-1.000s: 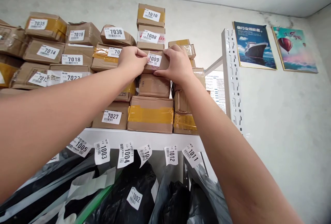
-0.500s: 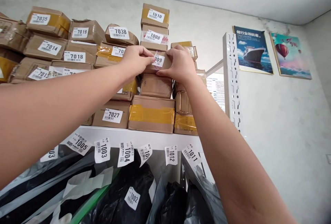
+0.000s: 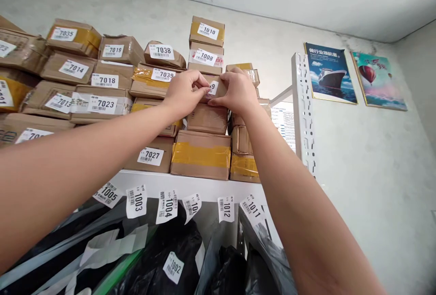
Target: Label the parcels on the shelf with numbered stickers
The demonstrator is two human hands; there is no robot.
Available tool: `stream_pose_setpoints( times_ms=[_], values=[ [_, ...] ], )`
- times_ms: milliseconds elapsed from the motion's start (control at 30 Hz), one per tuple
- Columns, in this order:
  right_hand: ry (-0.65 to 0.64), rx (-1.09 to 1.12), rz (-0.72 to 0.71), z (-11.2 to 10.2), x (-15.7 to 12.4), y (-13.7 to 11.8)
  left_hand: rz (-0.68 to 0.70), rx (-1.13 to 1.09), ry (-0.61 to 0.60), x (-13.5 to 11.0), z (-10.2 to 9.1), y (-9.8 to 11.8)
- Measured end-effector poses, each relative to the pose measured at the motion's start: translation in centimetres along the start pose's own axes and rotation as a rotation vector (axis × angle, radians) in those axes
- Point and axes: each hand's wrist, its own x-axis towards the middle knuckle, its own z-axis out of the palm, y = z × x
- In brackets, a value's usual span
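A small cardboard box sits in the middle of a tall stack. It bears a white number label, of which only the end, a 9, shows. My right hand grips the box at its right side, fingers at the top and thumb along the lower front. My left hand is closed in a pinch at the label's left edge, its fingertips covering the rest. Right above are the boxes labelled 1008 and 1010; an unlabelled box lies directly below.
Several labelled boxes, such as 7039, are stacked to the left on a white shelf. Paper tags hang from its edge over black bags. A perforated metal post rises at right, with posters on the wall.
The view has tilted slightly upward, so the boxes sit lower in the picture. My left fingers now cover more of the label. My right hand keeps its grip on the box.
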Motion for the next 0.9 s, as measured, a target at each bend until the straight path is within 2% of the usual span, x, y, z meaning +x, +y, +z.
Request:
stream_pose_setpoints(
  times_ms=[133, 367, 500, 633, 700, 767, 833, 900],
  values=[
    [0.021, 0.020, -0.017, 0.2, -0.1, 0.2, 0.080, -0.009, 0.035, -0.6, 0.3, 0.4],
    [0.007, 0.019, 0.002, 0.0, -0.1, 0.1, 0.116, -0.029, 0.078, -1.4, 0.5, 0.6],
    [0.022, 0.016, 0.004, 0.1, -0.2, 0.0, 0.114, -0.065, 0.096, -2.0, 0.9, 0.4],
    [0.035, 0.039, -0.006, 0.6, -0.2, 0.3, 0.079, -0.111, 0.091, -2.9, 0.4, 1.5],
    [0.043, 0.050, -0.005, 0.9, -0.3, 0.5, 0.034, -0.101, 0.097, -3.5, -0.8, 2.4],
    [0.053, 0.060, 0.001, 1.1, -0.4, 0.6, -0.043, -0.053, 0.120, -4.4, -3.2, 3.0],
    [0.058, 0.070, -0.001, 1.2, -0.5, 0.7, -0.113, -0.034, 0.157, -6.0, -6.6, 2.9],
    [0.051, 0.067, 0.004, 1.1, -0.7, 0.5, -0.185, -0.059, 0.188, -8.6, -11.0, 2.1]
  ],
)
